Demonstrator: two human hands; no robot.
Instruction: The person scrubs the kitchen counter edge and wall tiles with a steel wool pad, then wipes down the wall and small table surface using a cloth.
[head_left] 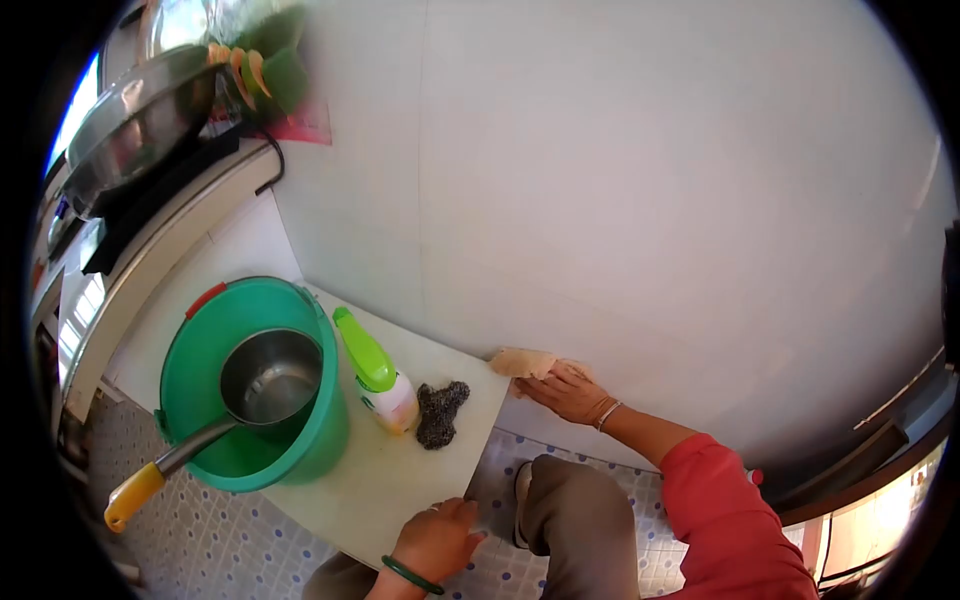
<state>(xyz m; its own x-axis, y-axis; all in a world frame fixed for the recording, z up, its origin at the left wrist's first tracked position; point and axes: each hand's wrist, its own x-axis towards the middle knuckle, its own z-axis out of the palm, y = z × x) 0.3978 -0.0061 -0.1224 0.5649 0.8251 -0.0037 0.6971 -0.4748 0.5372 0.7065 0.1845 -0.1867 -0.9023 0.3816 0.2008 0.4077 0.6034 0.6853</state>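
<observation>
My right hand (568, 393) presses a tan cloth (522, 363) flat against the white wall, just past the table's far right corner. My left hand (437, 540) is at the near edge of a small white table (375, 490), holding nothing that I can see. Its fingers are loosely bent, with the thumb apart. On the table stand a green bucket (335, 430) and a white spray bottle (392, 402) with a bright green head. Beside the bottle lies a dark steel-wool scourer (440, 415). A metal saucepan (272, 375) sits in the bucket, its yellow-tipped handle over the rim.
The white wall (640, 200) rises along the table's far side. A counter (190, 215) at left bears a large metal pan (140, 120). My bent knee (585, 510) is right of the table, above a blue-dotted floor (220, 535). A dark curved edge (850, 465) is at right.
</observation>
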